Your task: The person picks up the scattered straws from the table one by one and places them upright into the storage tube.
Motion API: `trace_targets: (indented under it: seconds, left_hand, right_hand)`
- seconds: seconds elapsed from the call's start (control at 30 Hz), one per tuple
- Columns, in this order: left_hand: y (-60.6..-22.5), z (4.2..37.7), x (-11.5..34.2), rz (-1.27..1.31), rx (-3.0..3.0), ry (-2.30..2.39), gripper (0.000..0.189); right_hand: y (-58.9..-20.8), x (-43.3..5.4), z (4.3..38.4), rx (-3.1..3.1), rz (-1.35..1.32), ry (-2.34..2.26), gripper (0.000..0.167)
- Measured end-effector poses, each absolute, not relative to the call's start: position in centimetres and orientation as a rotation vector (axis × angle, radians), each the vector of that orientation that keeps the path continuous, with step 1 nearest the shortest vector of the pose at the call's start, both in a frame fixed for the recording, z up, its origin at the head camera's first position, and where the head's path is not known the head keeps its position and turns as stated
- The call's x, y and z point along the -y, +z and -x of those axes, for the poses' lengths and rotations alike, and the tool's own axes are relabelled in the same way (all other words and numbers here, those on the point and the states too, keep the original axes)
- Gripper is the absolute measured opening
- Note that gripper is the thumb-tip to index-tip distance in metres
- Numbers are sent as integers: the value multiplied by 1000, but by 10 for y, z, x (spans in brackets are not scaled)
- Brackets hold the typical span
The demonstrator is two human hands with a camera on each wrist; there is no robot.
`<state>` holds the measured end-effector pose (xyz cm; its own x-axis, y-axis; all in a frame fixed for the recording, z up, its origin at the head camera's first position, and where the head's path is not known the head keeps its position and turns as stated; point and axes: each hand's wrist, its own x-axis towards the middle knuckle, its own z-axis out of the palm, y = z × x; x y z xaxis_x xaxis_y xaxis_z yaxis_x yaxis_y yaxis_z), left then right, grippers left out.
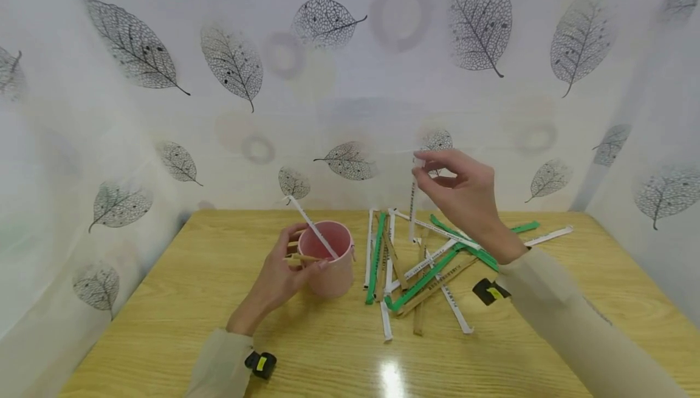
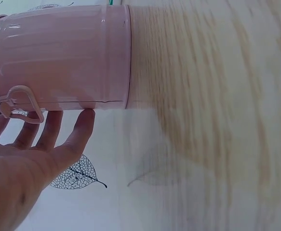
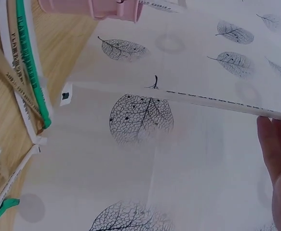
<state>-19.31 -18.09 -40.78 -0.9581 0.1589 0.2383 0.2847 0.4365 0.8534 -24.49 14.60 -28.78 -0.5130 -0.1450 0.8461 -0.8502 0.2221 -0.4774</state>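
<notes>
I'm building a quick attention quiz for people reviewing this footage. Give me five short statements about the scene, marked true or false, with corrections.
1. The right hand pinches a white wrapped straw in the air. True.
2. The left hand touches the pink bucket. True.
3. The bucket lies tipped on its side. False: it stands upright on the table.
4. A second white straw leans in the bucket, its top end above the rim. True.
5. Every loose straw on the table is white. False: green straws and brown straws lie among the white ones.
</notes>
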Motion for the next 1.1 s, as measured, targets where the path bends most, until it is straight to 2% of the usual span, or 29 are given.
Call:
trace_targets:
  seconds: [0.3, 0.53, 1.1]
  left_hand:
    - [-406, 193, 180, 405, 2557, -1560, 72]
    - [-409, 193, 180, 421, 2544, -1545, 70]
    - [-406, 194, 182, 430, 2542, -1566, 72]
  right_hand:
    - [-262, -98, 249, 1717, -1014, 1461, 27]
    - [-259, -79, 248, 1651, -1061, 1481, 27]
    - [-304, -50, 245, 1781, -1200, 1367, 21]
